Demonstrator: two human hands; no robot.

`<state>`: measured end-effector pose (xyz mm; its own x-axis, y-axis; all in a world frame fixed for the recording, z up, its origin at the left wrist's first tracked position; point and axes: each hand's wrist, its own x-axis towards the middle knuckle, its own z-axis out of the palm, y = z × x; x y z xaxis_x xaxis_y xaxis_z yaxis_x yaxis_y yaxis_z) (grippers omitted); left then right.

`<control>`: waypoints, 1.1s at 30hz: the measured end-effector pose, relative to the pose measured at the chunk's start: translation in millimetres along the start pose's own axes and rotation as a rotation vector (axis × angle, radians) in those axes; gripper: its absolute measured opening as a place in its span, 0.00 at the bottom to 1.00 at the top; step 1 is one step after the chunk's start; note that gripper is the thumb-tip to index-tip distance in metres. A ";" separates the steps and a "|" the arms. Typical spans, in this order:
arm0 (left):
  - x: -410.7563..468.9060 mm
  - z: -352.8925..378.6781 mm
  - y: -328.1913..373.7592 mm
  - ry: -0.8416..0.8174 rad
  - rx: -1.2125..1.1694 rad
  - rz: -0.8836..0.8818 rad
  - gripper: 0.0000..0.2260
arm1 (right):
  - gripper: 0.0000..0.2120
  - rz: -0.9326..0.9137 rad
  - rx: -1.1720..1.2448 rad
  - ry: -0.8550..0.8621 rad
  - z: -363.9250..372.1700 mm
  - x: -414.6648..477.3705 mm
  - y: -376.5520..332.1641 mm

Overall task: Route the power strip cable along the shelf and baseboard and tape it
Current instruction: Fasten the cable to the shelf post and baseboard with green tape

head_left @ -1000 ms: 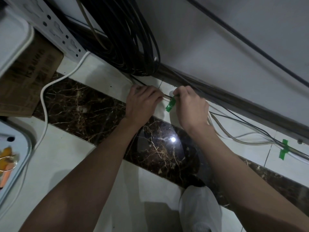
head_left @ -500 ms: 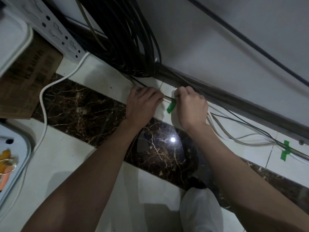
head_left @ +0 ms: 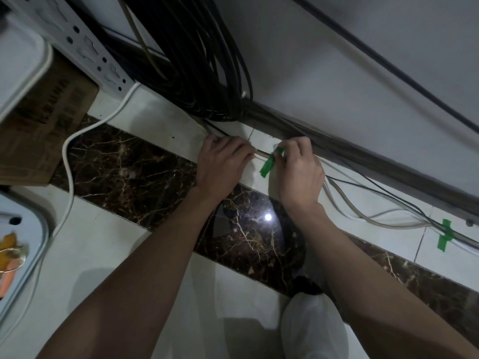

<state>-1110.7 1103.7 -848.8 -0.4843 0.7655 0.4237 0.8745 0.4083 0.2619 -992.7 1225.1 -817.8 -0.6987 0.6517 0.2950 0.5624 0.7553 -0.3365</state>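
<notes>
Both hands' fingertips are tucked out of sight, and the pale cable cannot be followed beneath the palms. Only a short stretch of it shows between them. The left hand curls its fingers over the cable. Just to the right, the right hand pinches a green tape strip laid across it. Everything sits on pale floor tile near the baseboard, below a black cable coil.
</notes>
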 end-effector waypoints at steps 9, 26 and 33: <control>0.4 -0.7 1.0 0.004 -0.003 -0.004 0.03 | 0.04 -0.051 0.039 -0.088 12.5 -9.6 10.5; 1.4 -1.6 -0.7 0.002 -0.012 0.019 0.04 | 0.11 0.026 0.131 -0.228 13.8 -12.0 21.7; 2.1 -1.0 -2.1 -0.015 -0.017 0.027 0.05 | 0.12 0.021 0.002 -0.230 12.4 -13.6 22.4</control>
<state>-1113.6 1103.9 -847.6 -0.4601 0.7835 0.4175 0.8865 0.3791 0.2654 -976.1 1232.2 -840.4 -0.7696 0.6339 0.0768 0.5770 0.7418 -0.3418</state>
